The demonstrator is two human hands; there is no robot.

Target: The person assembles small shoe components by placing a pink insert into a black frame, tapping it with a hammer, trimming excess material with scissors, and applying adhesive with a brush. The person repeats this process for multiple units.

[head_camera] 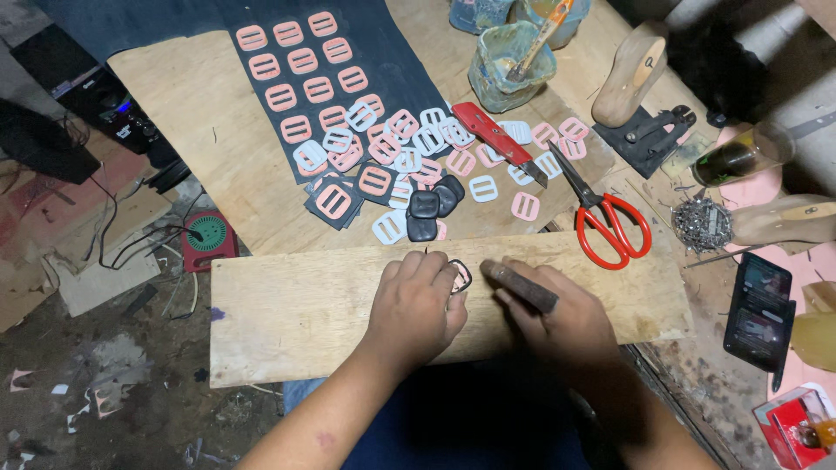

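As the left hand [416, 300] pins a small buckle [461, 276] and the right hand [557, 324] grips a dark tool [521, 286], fingertips could be nicked by a slip.

Bare forearms, dark blue trousers

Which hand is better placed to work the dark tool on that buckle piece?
Right hand: it grips the dark bar-shaped tool, tip beside the small dark-rimmed buckle piece, which the left hand pins.
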